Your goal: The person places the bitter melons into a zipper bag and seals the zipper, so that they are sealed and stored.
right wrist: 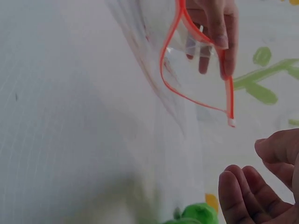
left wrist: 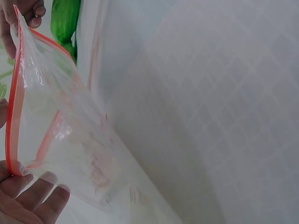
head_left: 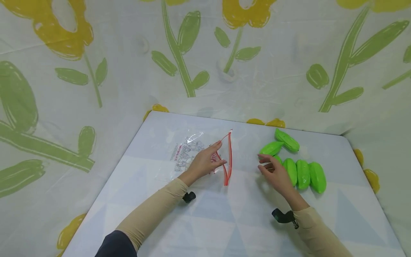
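Note:
My left hand [head_left: 203, 160] pinches the red-edged rim of a clear zip bag [head_left: 189, 151] printed with line drawings and lettering. In the right wrist view its mouth [right wrist: 164, 77] gapes, with the left hand's thumb [right wrist: 217, 32] and fingers on the rim. My right hand [head_left: 277, 175] is held apart from the bag, fingers bent loosely with nothing between them. It overlaps the near left of several glossy bright green elongated things [head_left: 303, 175] in the head view. Two more with pointed tips, one [head_left: 287, 140] slanting, lie behind them. In the left wrist view the bag's side [left wrist: 93, 149] hangs translucent.
All this is on a white table [head_left: 205, 221] with pale blue triangles. A cloth printed with yellow flowers [head_left: 247, 14] and green stems hangs behind and around it. Each wrist wears a small black camera, the right one [head_left: 283, 216] more visible.

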Motion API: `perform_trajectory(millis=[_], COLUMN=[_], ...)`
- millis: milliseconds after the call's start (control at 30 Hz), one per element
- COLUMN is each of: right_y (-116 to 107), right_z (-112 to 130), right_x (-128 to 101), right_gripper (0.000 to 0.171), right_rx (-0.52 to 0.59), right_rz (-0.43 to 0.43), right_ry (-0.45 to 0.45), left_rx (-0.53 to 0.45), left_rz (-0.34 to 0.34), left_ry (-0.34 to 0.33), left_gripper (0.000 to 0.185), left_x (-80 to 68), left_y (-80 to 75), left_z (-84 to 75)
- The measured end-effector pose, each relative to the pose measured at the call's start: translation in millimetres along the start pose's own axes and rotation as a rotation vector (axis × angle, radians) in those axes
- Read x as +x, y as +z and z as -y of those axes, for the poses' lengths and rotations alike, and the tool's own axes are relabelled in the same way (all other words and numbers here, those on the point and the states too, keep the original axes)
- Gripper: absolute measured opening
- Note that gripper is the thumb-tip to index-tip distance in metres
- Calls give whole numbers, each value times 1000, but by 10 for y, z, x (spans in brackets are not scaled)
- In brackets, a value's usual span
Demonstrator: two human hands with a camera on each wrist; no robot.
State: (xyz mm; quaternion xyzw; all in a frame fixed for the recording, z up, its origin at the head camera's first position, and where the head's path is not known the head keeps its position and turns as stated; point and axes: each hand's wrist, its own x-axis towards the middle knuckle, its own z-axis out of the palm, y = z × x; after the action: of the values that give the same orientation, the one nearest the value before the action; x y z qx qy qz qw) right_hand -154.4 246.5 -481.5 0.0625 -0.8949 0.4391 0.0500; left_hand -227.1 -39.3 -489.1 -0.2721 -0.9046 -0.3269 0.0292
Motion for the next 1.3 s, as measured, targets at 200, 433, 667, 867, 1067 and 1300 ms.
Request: perform_trajectory(millis=[200,433,667,867,1067,1300], right_y=[-149,-274,-311,-302,-297,-265], right_z=[-66,-93,-80,-88,-107,-133], right_x=[-70,-152,-230,-253,-264,-264], right_gripper=[40,38,38,40,45,53], right_rx=[-21,-121,-296,-380,-434,-457], right_rz=[-35,-96,-135,-151,-145,-67], right_ry=[-1,33,49,47,72,150], left_rx=[-10,7,10,27,21,31], left_rz=[9,6,1,3,18,25], left_ry=[10,8,8,9,1,-1], left_gripper=[78,79,79,79,79,80], left_x=[-4,-6,-11,-15,-26,-24], left_y=[6,7,23,49,30,26], left_z=[9,6,8,25,18,16])
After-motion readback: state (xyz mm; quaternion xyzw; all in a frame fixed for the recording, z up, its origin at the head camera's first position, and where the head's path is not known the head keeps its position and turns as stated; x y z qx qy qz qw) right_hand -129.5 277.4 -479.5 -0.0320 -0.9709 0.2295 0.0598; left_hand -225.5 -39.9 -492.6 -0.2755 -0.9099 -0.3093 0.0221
